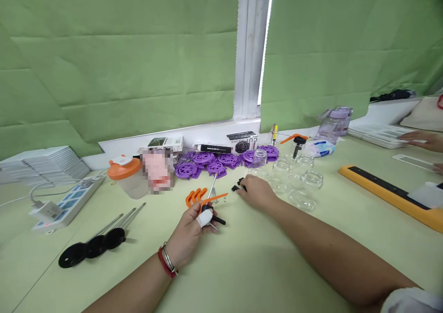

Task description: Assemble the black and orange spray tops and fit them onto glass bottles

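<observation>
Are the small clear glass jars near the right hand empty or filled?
Empty. The small clear glass jars show only the green table through their walls, beside the right hand.

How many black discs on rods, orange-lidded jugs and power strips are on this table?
Black discs on rods: 3
Orange-lidded jug: 1
Power strip: 1
Total: 5

Green table (pixel 249 267), purple wheels (pixel 214 162), jars (pixel 304 184)
</observation>
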### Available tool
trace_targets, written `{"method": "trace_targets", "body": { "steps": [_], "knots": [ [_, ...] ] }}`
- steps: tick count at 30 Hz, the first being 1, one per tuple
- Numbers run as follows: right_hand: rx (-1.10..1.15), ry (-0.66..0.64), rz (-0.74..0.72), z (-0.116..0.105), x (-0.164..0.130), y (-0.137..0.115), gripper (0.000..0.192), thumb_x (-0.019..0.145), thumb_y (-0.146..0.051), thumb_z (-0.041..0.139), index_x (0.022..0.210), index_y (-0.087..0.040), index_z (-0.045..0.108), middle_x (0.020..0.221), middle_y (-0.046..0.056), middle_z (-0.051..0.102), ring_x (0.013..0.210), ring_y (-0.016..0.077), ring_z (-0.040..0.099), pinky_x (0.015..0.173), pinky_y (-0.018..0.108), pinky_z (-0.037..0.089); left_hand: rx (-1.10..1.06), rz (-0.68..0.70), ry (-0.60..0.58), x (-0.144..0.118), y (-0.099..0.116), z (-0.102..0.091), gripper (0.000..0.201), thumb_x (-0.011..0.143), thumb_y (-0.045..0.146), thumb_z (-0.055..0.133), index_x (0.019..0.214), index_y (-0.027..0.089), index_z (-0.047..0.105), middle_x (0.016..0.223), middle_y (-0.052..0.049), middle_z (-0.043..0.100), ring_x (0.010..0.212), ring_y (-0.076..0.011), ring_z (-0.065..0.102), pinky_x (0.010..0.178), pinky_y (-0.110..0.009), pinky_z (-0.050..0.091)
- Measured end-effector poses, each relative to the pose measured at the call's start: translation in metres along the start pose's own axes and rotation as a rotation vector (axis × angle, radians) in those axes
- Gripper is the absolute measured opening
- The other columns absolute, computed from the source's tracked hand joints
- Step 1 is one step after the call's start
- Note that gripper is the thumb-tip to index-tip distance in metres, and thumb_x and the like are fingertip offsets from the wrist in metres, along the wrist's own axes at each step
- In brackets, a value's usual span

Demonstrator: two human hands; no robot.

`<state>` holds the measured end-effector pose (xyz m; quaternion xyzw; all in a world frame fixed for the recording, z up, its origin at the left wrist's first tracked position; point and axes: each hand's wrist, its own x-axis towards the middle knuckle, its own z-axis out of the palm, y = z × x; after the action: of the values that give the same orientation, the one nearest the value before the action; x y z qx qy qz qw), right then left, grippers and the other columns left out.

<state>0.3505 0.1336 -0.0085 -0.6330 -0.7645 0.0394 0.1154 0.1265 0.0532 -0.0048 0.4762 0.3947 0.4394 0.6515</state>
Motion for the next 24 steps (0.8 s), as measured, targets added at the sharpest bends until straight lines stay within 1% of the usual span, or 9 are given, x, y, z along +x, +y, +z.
{"method": "trace_targets", "body": {
  "steps": [5, 7, 10, 11, 13, 15, 16, 19, 24],
  "knots": [
    [-0.015, -0.026, 0.015, 0.009, 0.002, -0.003, 0.02, 0.082, -0.031, 0.052, 0.081, -0.016, 0.064, 0.092, 0.009, 0.061, 0.08, 0.0201, 0.058, 0.061, 0.027, 0.034, -0.019, 0.025, 0.072, 0.003, 0.0, -0.002, 0.025, 0.078, 0.033, 0.062, 0.098, 0.018, 0.057, 0.091, -0.004, 0.057, 0.081, -0.0156, 0.057, 0.071, -0.031, 0.051],
    [-0.014, -0.025, 0.012, 0.008, 0.003, -0.003, 0.019, 0.083, -0.028, 0.051, 0.08, -0.015, 0.065, 0.091, 0.009, 0.061, 0.081, 0.0204, 0.058, 0.061, 0.027, 0.033, -0.03, 0.041, 0.1, 0.004, 0.0, -0.003, 0.025, 0.079, 0.033, 0.062, 0.098, 0.018, 0.057, 0.091, -0.004, 0.057, 0.082, -0.0156, 0.058, 0.072, -0.03, 0.051],
    [-0.003, -0.001, -0.015, 0.0, -0.001, -0.006, 0.019, 0.084, -0.027, 0.049, 0.083, -0.016, 0.065, 0.091, 0.008, 0.062, 0.079, 0.0188, 0.057, 0.061, 0.027, 0.033, -0.052, 0.069, 0.143, 0.007, -0.001, -0.006, 0.025, 0.079, 0.033, 0.062, 0.098, 0.018, 0.057, 0.093, -0.004, 0.058, 0.08, -0.0145, 0.058, 0.072, -0.029, 0.052],
    [0.026, 0.016, -0.06, -0.004, -0.004, -0.008, 0.018, 0.084, -0.027, 0.049, 0.084, -0.017, 0.064, 0.091, 0.008, 0.062, 0.079, 0.0181, 0.057, 0.062, 0.026, 0.034, -0.061, 0.082, 0.154, 0.007, -0.001, -0.007, 0.025, 0.079, 0.033, 0.061, 0.098, 0.018, 0.058, 0.093, -0.004, 0.058, 0.08, -0.0144, 0.058, 0.073, -0.029, 0.052],
    [0.133, 0.043, -0.223, -0.01, -0.011, -0.015, 0.016, 0.084, -0.027, 0.052, 0.085, -0.018, 0.064, 0.088, 0.006, 0.063, 0.082, 0.0175, 0.056, 0.066, 0.026, 0.035, -0.079, 0.115, 0.175, 0.008, -0.003, -0.009, 0.024, 0.08, 0.033, 0.06, 0.099, 0.018, 0.058, 0.093, -0.004, 0.058, 0.08, -0.0145, 0.058, 0.073, -0.029, 0.052],
    [0.259, 0.019, -0.39, -0.013, -0.02, -0.023, 0.012, 0.082, -0.026, 0.055, 0.083, -0.018, 0.064, 0.085, 0.004, 0.064, 0.084, 0.0169, 0.055, 0.069, 0.025, 0.035, -0.09, 0.14, 0.191, 0.009, -0.004, -0.01, 0.024, 0.08, 0.032, 0.06, 0.099, 0.017, 0.058, 0.093, -0.005, 0.058, 0.08, -0.0147, 0.058, 0.073, -0.03, 0.053],
    [0.307, -0.011, -0.426, -0.013, -0.024, -0.027, 0.011, 0.081, -0.025, 0.055, 0.083, -0.018, 0.064, 0.083, 0.004, 0.064, 0.081, 0.0161, 0.055, 0.068, 0.025, 0.035, -0.093, 0.146, 0.197, 0.009, -0.004, -0.01, 0.024, 0.08, 0.032, 0.06, 0.099, 0.017, 0.058, 0.093, -0.005, 0.059, 0.08, -0.0148, 0.058, 0.072, -0.03, 0.053],
    [0.384, -0.081, -0.418, -0.009, -0.032, -0.037, 0.012, 0.083, -0.025, 0.053, 0.085, -0.019, 0.063, 0.076, 0.002, 0.064, 0.069, 0.0135, 0.054, 0.061, 0.023, 0.032, -0.099, 0.149, 0.188, 0.009, -0.003, -0.011, 0.023, 0.08, 0.031, 0.06, 0.099, 0.017, 0.058, 0.094, -0.006, 0.059, 0.08, -0.015, 0.058, 0.071, -0.029, 0.053],
    [0.466, -0.1, -0.37, -0.008, -0.037, -0.043, 0.012, 0.083, -0.023, 0.052, 0.087, -0.018, 0.063, 0.071, 0.001, 0.062, 0.061, 0.0112, 0.049, 0.056, 0.022, 0.029, -0.087, 0.158, 0.12, 0.007, 0.0, -0.009, 0.024, 0.081, 0.032, 0.058, 0.101, 0.017, 0.056, 0.098, -0.006, 0.057, 0.083, -0.0152, 0.057, 0.073, -0.03, 0.051]
  ]
}}
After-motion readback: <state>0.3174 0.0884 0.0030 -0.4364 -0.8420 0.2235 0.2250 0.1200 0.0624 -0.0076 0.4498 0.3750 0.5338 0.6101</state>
